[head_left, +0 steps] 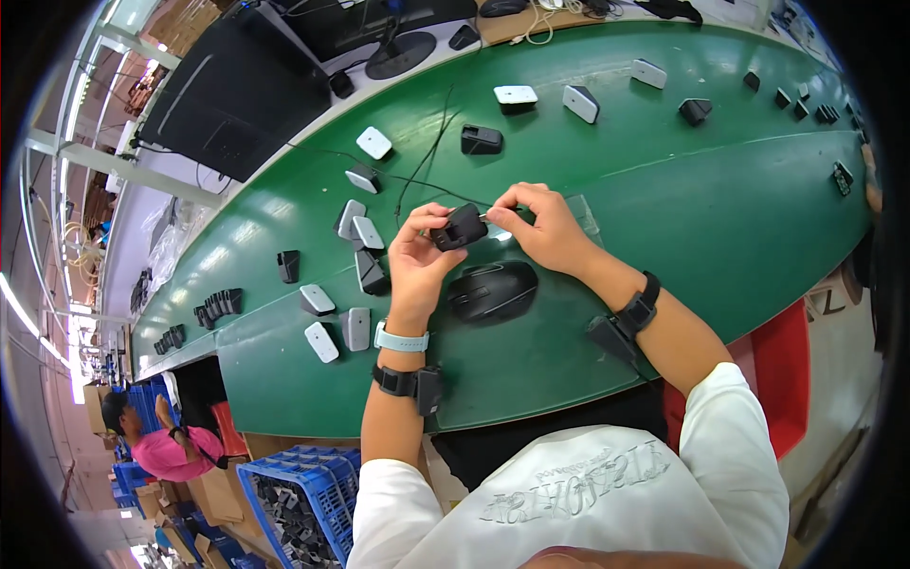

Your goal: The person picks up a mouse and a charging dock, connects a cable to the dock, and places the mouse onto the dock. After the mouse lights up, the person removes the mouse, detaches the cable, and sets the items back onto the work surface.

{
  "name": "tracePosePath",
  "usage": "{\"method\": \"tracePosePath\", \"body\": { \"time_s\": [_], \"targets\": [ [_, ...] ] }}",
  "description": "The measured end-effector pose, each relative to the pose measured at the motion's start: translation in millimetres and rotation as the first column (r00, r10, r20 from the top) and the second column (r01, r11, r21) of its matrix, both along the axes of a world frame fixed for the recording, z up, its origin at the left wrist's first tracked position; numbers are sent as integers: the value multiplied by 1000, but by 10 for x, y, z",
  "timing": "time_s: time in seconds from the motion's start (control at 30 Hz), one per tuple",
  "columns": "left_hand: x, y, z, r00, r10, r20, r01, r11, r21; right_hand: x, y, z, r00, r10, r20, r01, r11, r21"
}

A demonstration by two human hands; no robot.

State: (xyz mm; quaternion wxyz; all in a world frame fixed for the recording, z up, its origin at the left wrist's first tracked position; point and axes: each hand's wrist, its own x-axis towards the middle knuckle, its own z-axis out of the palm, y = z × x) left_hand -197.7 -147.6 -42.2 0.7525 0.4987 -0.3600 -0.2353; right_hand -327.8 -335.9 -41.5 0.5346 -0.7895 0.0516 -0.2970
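Over the green table (664, 204), my left hand (418, 263) grips a small black plastic housing (462, 228) between thumb and fingers. It is tilted, with a recess facing up. My right hand (545, 230) pinches thumb and forefinger at the housing's right side, on something thin and small that I cannot make out. A clear flat plastic piece (585, 219) lies partly hidden beneath the right hand. Just below both hands sits a rounded black mouse-shaped object (493, 291). Behind the left hand a thin black cable (417, 180) runs across the table.
White-topped black units (374, 143) lie scattered left and along the far side, with a black unit (482, 139) among them. Small black parts (220, 302) stand in rows at left. Monitors (237, 90) line the back. A blue crate (303, 493) of black parts and a person in pink (175, 446) are lower left.
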Motion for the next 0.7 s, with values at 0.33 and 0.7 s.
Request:
{"method": "tracePosePath", "body": {
  "time_s": [0.33,0.7],
  "targets": [
    [-201,-135,63,991,-62,119,46,990,133,-44,-34,-8,999,-51,3,51,989,-141],
    [-182,-75,246,953,66,294,-187,896,403,-16,12,115,908,-231,350,362,853,-376]
  ]
}}
